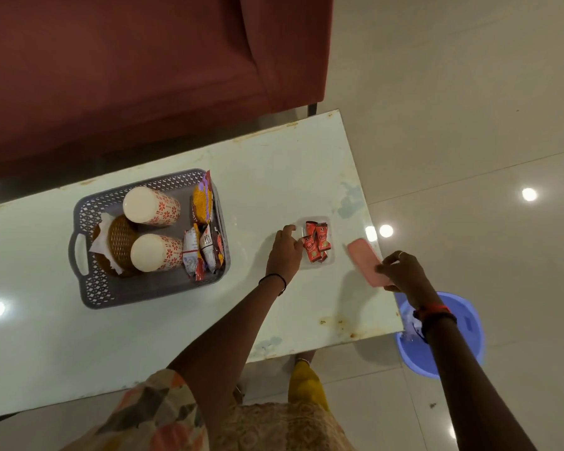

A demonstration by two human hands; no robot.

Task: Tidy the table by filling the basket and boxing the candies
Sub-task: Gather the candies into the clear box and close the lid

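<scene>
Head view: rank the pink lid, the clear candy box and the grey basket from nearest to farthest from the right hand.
1. Pink lid: held in the right hand, at the table's right end.
2. Clear candy box: left of the lid, beside the left hand.
3. Grey basket: far left on the table.
</scene>
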